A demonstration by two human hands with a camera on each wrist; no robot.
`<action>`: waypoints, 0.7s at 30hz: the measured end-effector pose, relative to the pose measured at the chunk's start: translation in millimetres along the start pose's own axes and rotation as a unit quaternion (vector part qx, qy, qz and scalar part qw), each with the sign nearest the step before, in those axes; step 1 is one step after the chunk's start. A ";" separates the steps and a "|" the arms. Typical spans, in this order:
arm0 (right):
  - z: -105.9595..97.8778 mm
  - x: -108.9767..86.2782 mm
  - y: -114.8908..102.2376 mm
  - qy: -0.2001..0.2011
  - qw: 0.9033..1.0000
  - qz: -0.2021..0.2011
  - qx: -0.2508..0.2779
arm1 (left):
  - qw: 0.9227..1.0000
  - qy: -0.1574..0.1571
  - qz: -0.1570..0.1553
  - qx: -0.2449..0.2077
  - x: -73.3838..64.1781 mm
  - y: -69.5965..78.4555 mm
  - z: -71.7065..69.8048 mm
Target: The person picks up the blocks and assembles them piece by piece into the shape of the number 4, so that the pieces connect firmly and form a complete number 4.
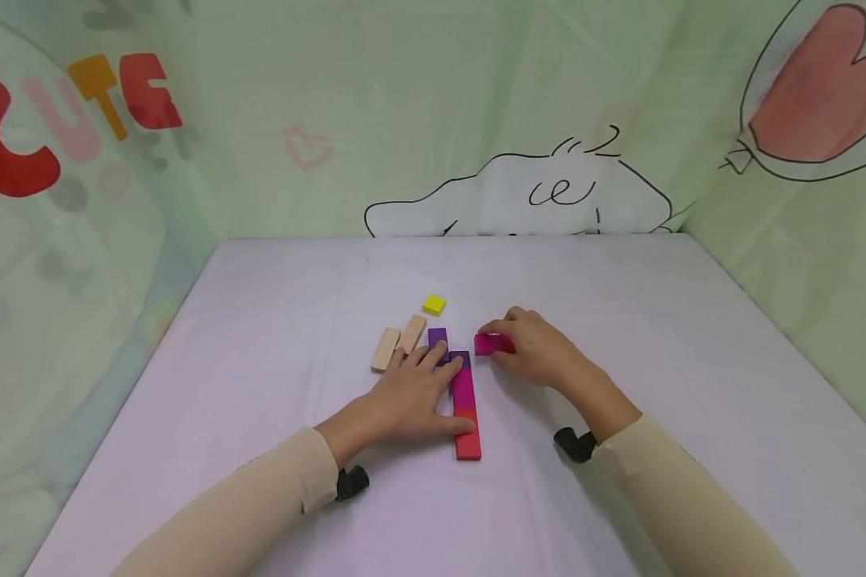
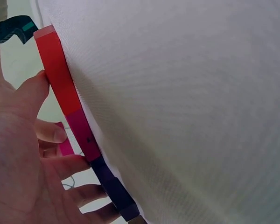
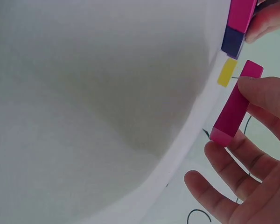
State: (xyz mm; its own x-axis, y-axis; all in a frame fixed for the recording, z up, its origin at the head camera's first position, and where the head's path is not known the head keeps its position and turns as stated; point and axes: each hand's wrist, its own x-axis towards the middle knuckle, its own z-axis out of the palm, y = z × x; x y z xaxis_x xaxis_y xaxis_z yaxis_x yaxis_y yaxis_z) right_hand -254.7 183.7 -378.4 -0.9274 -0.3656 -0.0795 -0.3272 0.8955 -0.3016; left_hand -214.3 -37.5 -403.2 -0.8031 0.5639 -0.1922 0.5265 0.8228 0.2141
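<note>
My right hand (image 1: 541, 349) pinches a magenta block (image 1: 491, 344) between thumb and fingers, to the right of a row of blocks. In the right wrist view this magenta block (image 3: 235, 107) sits between thumb and fingers. My left hand (image 1: 411, 401) lies spread over the row. Its thumb touches a red block (image 1: 467, 445) at the near end, and its index finger reaches a dark purple block (image 1: 462, 358) at the far end. Between those two is another magenta block (image 1: 463, 390). A second purple block (image 1: 436, 334) is partly under the left fingers.
Two plain wooden blocks (image 1: 386, 349) lie left of the left fingertips. Beyond them is a small yellow block (image 1: 434, 304). All rest on a table with a pale cloth (image 1: 296, 296). A printed curtain (image 1: 418, 96) stands behind the table's far edge.
</note>
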 end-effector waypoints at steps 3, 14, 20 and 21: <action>-0.4 -1.9 -3.1 0.001 1.000 -0.005 0.000 | 1.000 0.001 0.002 -0.001 -0.2 -0.6 0.0; 4.7 -4.3 -11.5 -0.010 1.000 -0.009 -0.005 | 1.000 0.000 0.002 -0.002 -1.8 -2.3 0.4; 4.4 -3.9 -11.1 -0.009 1.000 -0.013 -0.015 | 1.000 0.005 0.005 0.000 -0.6 -2.9 1.3; 4.4 -3.7 -11.1 -0.010 1.000 -0.013 -0.016 | 1.000 0.004 0.006 -0.001 -1.0 -2.8 1.4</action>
State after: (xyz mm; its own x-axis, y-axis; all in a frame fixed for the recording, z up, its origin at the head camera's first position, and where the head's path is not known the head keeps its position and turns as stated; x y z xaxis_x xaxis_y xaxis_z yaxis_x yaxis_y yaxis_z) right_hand -246.9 173.9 -379.0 -0.9148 -0.3935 -0.0910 -0.3571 0.8934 -0.2727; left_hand -214.5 -40.3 -405.0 -0.7996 0.5725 -0.1814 0.5350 0.8163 0.2176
